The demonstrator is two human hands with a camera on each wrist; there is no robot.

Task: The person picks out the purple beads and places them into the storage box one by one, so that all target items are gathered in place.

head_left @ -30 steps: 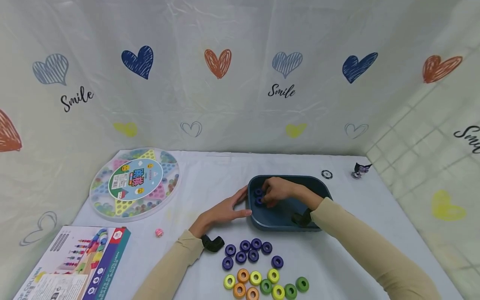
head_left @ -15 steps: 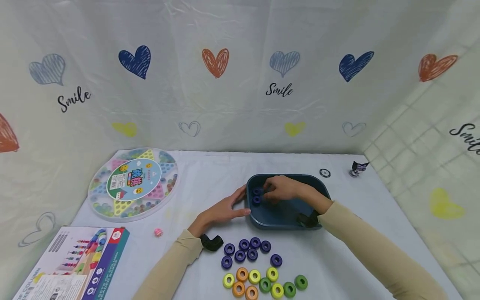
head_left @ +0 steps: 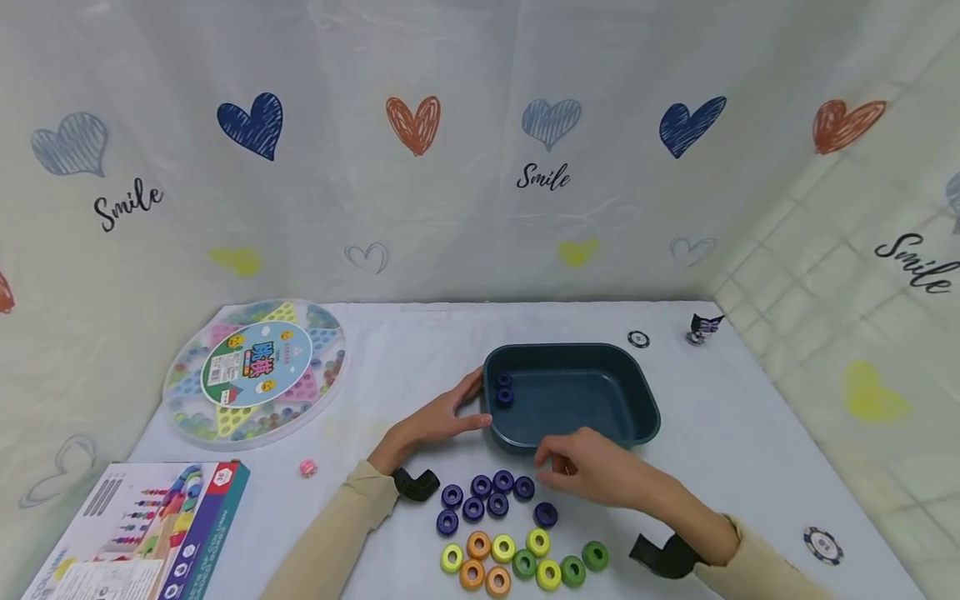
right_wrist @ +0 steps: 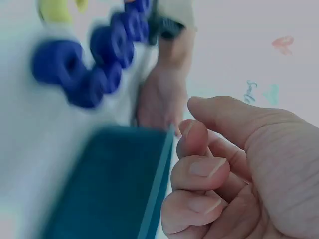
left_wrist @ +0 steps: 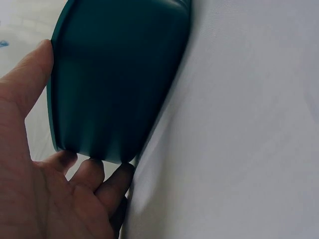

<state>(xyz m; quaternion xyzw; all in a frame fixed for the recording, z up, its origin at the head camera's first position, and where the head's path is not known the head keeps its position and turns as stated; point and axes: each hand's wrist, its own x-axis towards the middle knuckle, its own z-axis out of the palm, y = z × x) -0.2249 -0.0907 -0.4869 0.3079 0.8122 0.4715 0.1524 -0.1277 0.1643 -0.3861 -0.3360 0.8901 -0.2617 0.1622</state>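
My left hand (head_left: 438, 421) braces the left end of the dark teal tray (head_left: 592, 442), thumb at its near corner. In the left wrist view, the fingertips touch the tray's wall (left_wrist: 109, 89). Two dark blue rings (head_left: 505, 395) lie inside at the left end. My right hand (head_left: 592, 467) is in front of the tray, just right of several loose dark blue rings (head_left: 497, 516). Its fingers are loosely bent with nothing between them, and in the right wrist view the thumb stands apart from the fingers (right_wrist: 199, 169).
Nearest the front lie several yellow (head_left: 503, 559), orange (head_left: 472, 586) and green rings (head_left: 596, 567). A round board game (head_left: 258, 367) and a printed box (head_left: 142, 533) occupy the left side. A pink bead (head_left: 307, 468), round chips (head_left: 822, 546) and a small figurine (head_left: 703, 328) also lie on the table.
My right hand has come out of the tray, toward the front, leaving two blue rings visible inside. My left hand stays at the tray's end; the head view has shifted slightly right.
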